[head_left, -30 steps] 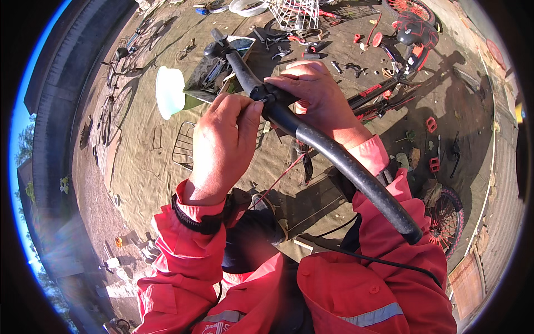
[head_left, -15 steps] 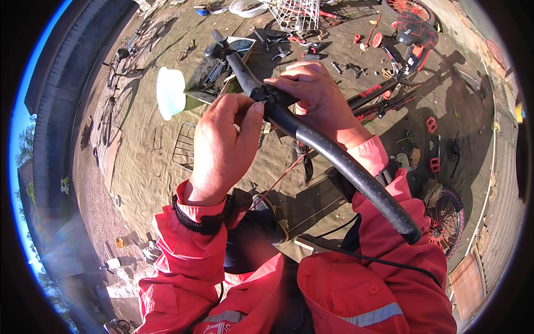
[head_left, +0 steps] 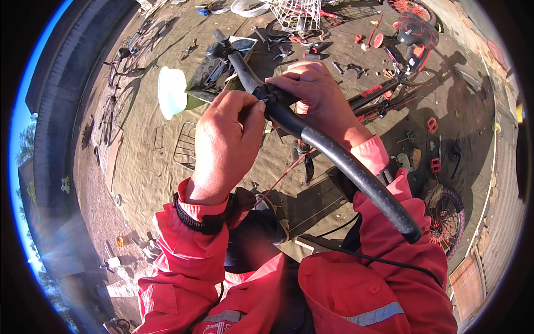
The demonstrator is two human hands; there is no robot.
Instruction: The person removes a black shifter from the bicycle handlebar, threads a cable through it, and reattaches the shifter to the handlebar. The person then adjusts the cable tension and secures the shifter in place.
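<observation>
A black bicycle handlebar [head_left: 356,172] runs slantwise before me, one end at upper left and the other over my right forearm. Around the stem [head_left: 272,93] at its middle, my right hand [head_left: 321,100] is closed, thumb on top. My left hand [head_left: 222,145] meets the stem clamp from the other side. Its thumb and index finger are pinched together at the clamp's edge; whatever small part they hold is too small to make out. A round black fitting [head_left: 214,51] sits near the bar's far end.
On the cloth lie a red and black bicycle frame [head_left: 370,96], red pedals [head_left: 432,125] and a rack [head_left: 185,146]. A pale green tub [head_left: 172,93] stands left of a box of tools [head_left: 208,75]. Farther off is a white wire basket [head_left: 295,14]; a wheel [head_left: 446,222] lies right.
The handlebar and both hands have barely shifted. My left fingers have moved slightly against the clamp, and the index finger is more bent; the right hand keeps its grip.
</observation>
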